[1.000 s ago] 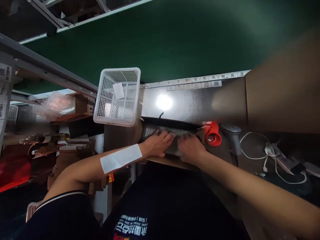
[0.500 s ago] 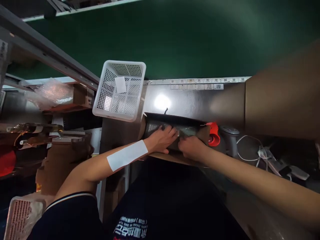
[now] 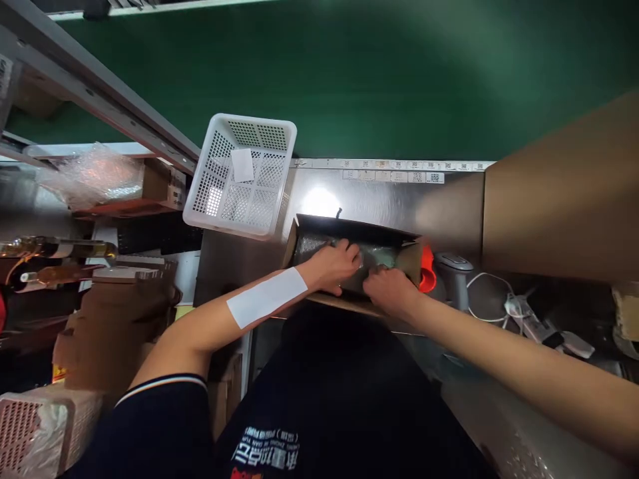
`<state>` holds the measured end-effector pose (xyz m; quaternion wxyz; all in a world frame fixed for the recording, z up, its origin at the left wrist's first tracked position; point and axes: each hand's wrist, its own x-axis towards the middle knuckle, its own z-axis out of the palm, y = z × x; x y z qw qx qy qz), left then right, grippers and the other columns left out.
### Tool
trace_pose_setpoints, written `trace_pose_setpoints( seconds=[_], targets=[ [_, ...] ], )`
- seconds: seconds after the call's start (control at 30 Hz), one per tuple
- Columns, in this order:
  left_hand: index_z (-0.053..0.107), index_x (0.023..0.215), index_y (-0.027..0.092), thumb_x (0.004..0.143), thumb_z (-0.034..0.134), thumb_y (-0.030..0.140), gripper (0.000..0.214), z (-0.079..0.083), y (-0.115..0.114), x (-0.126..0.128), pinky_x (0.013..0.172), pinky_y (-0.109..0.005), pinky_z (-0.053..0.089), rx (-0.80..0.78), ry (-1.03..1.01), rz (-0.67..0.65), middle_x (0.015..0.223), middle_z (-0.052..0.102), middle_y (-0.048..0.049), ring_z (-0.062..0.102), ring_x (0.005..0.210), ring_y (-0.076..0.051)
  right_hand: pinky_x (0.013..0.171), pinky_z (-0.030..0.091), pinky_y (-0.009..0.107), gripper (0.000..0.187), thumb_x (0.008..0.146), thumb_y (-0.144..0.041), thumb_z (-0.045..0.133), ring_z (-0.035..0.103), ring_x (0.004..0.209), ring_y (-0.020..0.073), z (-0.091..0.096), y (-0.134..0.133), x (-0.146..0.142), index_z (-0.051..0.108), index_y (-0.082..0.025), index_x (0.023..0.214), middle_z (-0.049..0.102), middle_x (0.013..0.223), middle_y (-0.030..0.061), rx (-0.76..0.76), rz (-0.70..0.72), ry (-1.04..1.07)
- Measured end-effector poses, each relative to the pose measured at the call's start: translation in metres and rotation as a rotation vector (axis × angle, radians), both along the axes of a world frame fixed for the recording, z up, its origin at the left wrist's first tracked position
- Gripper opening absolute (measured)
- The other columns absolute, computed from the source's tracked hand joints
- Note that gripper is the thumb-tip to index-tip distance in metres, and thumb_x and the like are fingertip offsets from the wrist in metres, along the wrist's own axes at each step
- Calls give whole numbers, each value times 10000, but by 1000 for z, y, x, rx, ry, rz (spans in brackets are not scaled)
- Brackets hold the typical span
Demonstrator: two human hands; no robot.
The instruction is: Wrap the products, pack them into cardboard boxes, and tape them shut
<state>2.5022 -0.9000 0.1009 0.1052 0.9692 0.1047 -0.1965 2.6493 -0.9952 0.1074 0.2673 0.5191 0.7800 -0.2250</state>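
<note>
A narrow, open cardboard box sits at the near edge of the metal bench, close to my body. Clear bubble wrap lies inside it; whatever it covers cannot be made out. My left hand reaches in near the box's middle, fingers bent down and closed on the clear wrap. Just to its right, my right hand is curled inside the box against the same wrap, its fingertips partly hidden. A white rectangular patch covers part of my left forearm.
Behind the box's left end stands a white plastic basket holding a paper slip. A red tape dispenser and a grey scanner stand at the right. A large carton is beyond them; a green conveyor belt runs behind.
My left hand has lifted slightly and its fingers, flatter before, are now more bent. My right hand has shifted a little to the right. The view has moved slightly.
</note>
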Motion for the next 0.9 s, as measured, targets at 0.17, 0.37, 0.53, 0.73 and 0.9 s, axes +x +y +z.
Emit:
trace_pose_setpoints(
  seconds=[0.17,0.37,0.53,0.73,0.9],
  targets=[
    [569,1338,93,708,871,414,769,-5,-8,-5,798,-413,541,14,-21,6,1298,544,-214,496,1148,-362,713,572,352,348,920,21,444,733,981,327,1,-11,-8,776,-38,1005,730,1033,272,17,-43,-78],
    [549,1326,107,712,863,389,745,-4,-11,-6,811,-423,538,-16,-13,17,1310,534,-202,479,1161,-360,776,569,375,376,899,55,427,738,981,317,1,-15,-2,761,-55,1032,732,1052,242,29,4,-71],
    [524,1369,133,776,840,405,724,6,-16,-16,803,-395,559,-21,-44,13,1346,535,-177,482,1198,-334,862,550,383,258,937,-46,538,717,1084,328,17,-12,0,761,-82,1061,737,1124,218,-65,-96,-12],
    [602,1241,117,815,837,413,569,37,-9,-44,733,-361,568,101,79,296,1183,613,-163,582,1121,-323,861,552,372,405,989,-436,620,699,1112,322,35,-5,9,664,-127,1248,703,1246,181,-21,-289,185],
    [603,1260,36,655,957,243,731,32,-4,-34,712,-353,558,105,312,387,1164,650,-227,679,985,-324,880,580,410,653,837,-443,806,700,1140,374,21,23,-9,618,-85,1350,681,1306,239,-74,-268,169]
  ],
)
